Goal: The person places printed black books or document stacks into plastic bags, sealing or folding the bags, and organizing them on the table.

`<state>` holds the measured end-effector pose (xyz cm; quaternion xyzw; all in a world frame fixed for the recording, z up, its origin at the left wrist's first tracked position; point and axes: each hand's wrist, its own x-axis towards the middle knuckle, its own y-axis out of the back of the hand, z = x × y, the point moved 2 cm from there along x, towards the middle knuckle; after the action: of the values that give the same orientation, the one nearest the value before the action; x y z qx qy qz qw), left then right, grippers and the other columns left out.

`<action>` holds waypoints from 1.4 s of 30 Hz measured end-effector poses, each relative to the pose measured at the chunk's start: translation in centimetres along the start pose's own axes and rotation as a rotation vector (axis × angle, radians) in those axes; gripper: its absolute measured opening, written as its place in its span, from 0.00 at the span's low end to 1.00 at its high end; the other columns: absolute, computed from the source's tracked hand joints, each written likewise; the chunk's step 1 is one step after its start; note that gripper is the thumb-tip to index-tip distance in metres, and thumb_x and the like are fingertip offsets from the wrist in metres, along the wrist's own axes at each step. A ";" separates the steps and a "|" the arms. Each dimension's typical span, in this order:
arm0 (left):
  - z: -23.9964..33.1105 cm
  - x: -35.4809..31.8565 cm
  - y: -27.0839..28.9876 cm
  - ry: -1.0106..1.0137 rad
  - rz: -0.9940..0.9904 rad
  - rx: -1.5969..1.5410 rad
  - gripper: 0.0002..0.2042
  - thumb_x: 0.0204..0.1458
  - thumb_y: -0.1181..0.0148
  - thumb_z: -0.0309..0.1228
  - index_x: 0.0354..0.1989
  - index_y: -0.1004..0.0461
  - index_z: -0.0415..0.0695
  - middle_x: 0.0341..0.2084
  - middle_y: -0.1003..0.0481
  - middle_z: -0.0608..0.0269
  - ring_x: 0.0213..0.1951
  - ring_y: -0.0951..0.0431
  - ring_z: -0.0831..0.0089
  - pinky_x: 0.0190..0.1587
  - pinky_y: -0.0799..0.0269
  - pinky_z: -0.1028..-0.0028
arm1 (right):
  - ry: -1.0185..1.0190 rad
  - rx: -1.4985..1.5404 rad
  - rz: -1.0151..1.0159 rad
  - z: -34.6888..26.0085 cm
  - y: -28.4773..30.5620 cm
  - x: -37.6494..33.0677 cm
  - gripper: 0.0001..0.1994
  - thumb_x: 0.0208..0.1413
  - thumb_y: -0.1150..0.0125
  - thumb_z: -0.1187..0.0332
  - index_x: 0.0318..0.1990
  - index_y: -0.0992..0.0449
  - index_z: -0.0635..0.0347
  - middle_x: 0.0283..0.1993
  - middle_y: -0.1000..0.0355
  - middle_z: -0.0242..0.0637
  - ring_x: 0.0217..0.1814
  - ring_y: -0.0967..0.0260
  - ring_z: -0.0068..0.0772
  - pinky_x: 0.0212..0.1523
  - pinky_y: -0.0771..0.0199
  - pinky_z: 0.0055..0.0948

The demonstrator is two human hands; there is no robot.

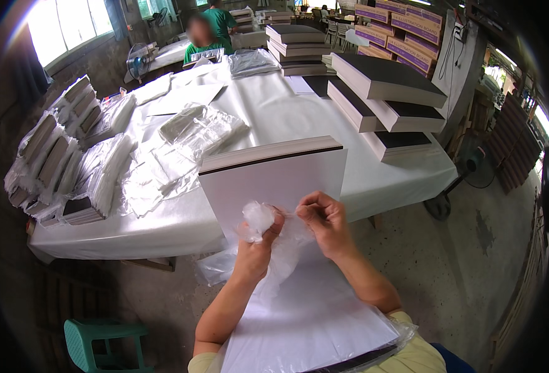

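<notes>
Head view: a large white board point(274, 186) with a dark upper edge stands tilted between the person's lap and the edge of the bench point(374, 180), its lower half already inside a clear plastic bag point(324, 329) that wrinkles around the bottom corners. The left hand point(257, 239) is closed on a bunched wad of the bag's open end, held just in front of the board's face. The right hand point(325, 222), just beside it, is pinched shut on the same film, thumb and fingers together on the edge. Both hands sit near the middle of the board, close to each other.

As I judge it, the sleeve goes on best if the two hands move apart toward the board's side edges, so the mouth of the bag opens flat instead of staying crumpled. Pulling evenly on both sides should keep the film from catching on the upper corners or tearing.

Beyond the hands, loose clear bags point(181, 149) lie on the bench; to the left are bagged stacks point(57, 161), to the right unbagged dark-faced boards point(386, 93). Another person point(203, 40) works at the far end. A green stool point(103, 342) stands below the left forearm.
</notes>
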<state>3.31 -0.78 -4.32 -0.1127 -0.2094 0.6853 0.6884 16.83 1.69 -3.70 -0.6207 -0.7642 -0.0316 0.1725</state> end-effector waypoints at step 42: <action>0.6 -1.8 9.2 -0.091 -1.160 -0.068 0.30 0.44 0.42 0.39 0.54 0.46 0.44 0.49 0.39 0.55 0.49 0.36 0.60 0.49 0.39 0.62 | 0.089 0.837 -0.918 -2.3 5.4 -2.5 0.26 0.38 0.34 0.58 0.46 0.30 0.61 0.40 0.29 0.40 0.38 0.33 0.31 0.39 0.34 0.28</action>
<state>-5.10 -2.31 -8.08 0.0280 -0.2883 0.1933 0.9374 22.98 -0.08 -3.19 -0.1066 -0.8928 0.1737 0.4017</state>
